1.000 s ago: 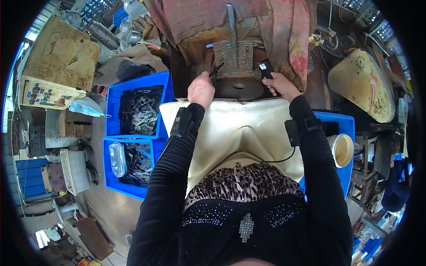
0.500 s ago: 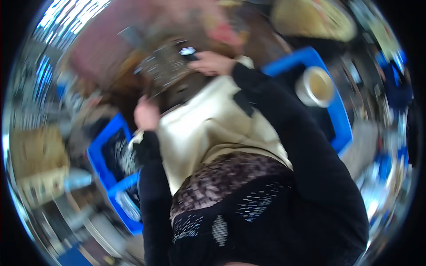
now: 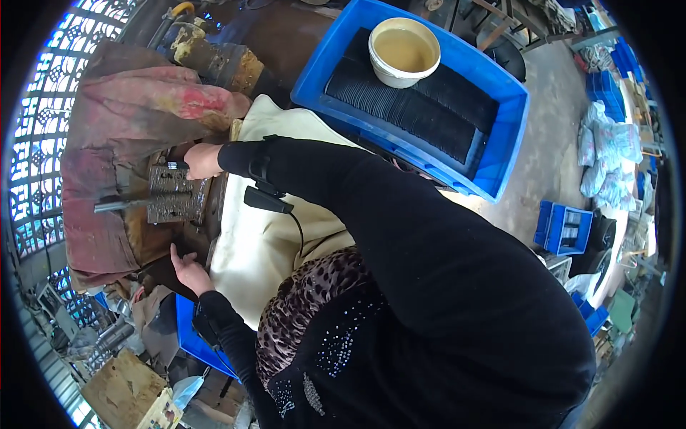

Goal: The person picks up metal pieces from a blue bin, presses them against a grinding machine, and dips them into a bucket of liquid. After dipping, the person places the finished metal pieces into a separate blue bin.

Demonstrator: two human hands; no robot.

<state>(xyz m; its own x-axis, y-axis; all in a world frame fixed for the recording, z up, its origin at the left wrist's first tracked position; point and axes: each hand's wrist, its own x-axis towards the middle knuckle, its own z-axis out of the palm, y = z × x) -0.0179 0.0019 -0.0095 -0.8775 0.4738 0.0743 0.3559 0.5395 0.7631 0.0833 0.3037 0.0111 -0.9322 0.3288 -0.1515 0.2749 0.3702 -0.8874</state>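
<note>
My right hand (image 3: 204, 161) is closed on a small dark flat piece (image 3: 176, 165) with a shiny edge, at the far side of a wet, ridged metal block (image 3: 174, 193). What kind of piece it is does not show clearly. Left of the block sticks out a metal rod (image 3: 120, 205). My left hand (image 3: 190, 272) is nearer to me, apart from the block, with its index finger stretched out and nothing seen in it. A cream apron (image 3: 250, 264) spreads over my lap up to the machine. A stained reddish cloth (image 3: 93, 207) drapes behind the block.
At the right stands a large blue crate (image 3: 507, 154) holding rows of thin black plates (image 3: 400, 107) and a white bucket (image 3: 397, 77) of murky liquid. Another blue crate (image 3: 187, 330) sits below my left hand. A wooden board (image 3: 125, 386) lies lower left. Smaller blue crates (image 3: 564, 227) stand farther right.
The view has swung to the right, so the machine now appears farther left and the large crate shows fully. My left hand's index finger is now seen stretched out. The right hand still grips the dark piece.
</note>
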